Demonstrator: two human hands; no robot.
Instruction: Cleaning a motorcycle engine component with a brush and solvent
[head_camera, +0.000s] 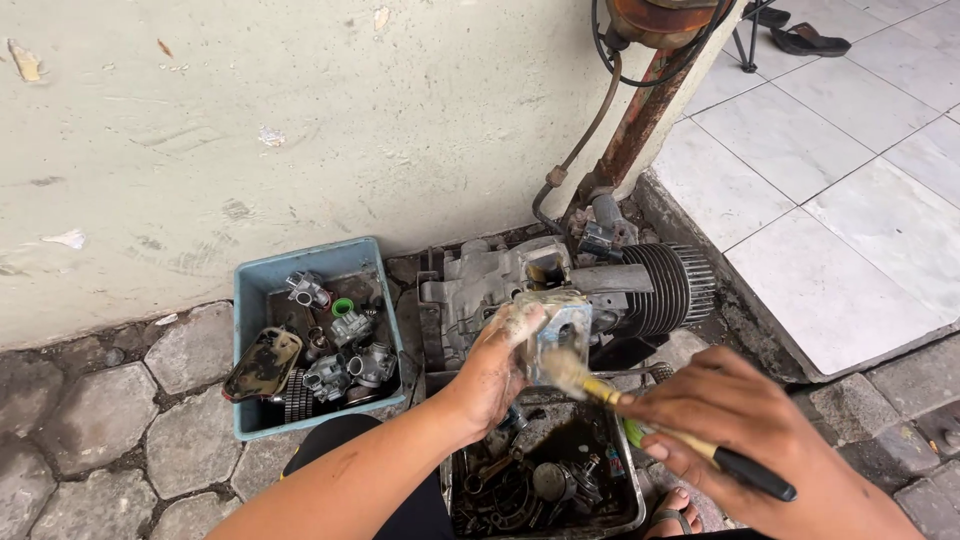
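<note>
Looking down: a person crouches over stone paving beside a pale wall, working with both bare hands.
Left hand: the left hand (497, 362) is raised over a metal tray, fingers (522, 322) clenched around a small grey metal engine part (562, 325), gripping it by its left edge so the flat face is turned toward the brush.
Right hand: the right hand (745, 425) grasps a paintbrush (640, 412) by its dark handle, fingers wrapped around it; the worn bristles touch the metal part.
How the part should handle: judged from its cast look, stiff and heavy for its size, likely greasy and slippery, with sharp edges. The outer edges look like the safest hold, leaving the face free.
How the brush should handle: light, with a rigid handle and soft bristles.
Tray below: a metal tray (634, 490) sits just under the hands, holding dark liquid and small oily parts.
Blue tub: to the left, near the wall, a blue plastic tub (250, 330) holds carburettor-like pieces and a gear.
Behind the hands: a larger engine block (480, 285) with a finned cylinder (672, 287) rests on the ground, hoses running up a rusty post (640, 120).
Far right: white floor tiles (830, 190), with sandals at the top.
</note>
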